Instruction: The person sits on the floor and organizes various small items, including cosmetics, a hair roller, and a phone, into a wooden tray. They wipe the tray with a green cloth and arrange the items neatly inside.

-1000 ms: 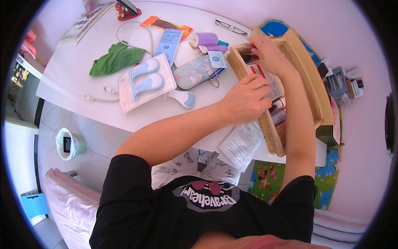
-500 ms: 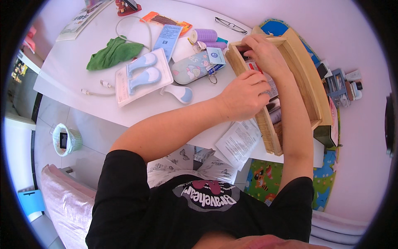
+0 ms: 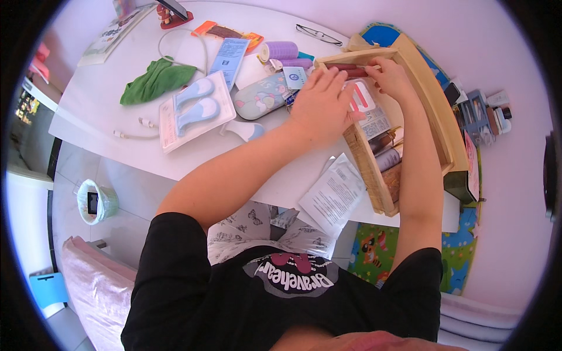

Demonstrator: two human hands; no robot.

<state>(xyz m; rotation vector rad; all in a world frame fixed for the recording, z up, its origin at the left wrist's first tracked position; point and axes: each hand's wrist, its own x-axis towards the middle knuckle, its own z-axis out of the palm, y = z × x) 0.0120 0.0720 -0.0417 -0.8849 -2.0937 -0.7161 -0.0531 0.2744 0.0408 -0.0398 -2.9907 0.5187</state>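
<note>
A wooden box (image 3: 367, 175) with a divider stands at the table's right side. My right hand (image 3: 393, 79) reaches into its far left compartment, fingertips pinched at the end of a slim reddish-brown item (image 3: 352, 71) whose kind I cannot make out. Over the box's left wall lies my left hand (image 3: 325, 108), fingers spread and holding nothing. Below the right hand in the same compartment are a white case with red stripes (image 3: 362, 96), a printed packet (image 3: 374, 121) and a grey-purple tube (image 3: 387, 159). My right forearm hides part of the box.
Left of the box lie a patterned glasses case (image 3: 257, 98), purple rollers (image 3: 278, 51), a blister pack with blue-white tools (image 3: 196, 108) and a green cloth (image 3: 155, 82). Eyeglasses (image 3: 319, 35) rest at the back. A white sachet (image 3: 333, 193) overhangs the front edge.
My left hand has opened and shifted left and up onto the box wall. The right hand has moved right, and the reddish-brown item and striped case now show more. The view shifted slightly.
</note>
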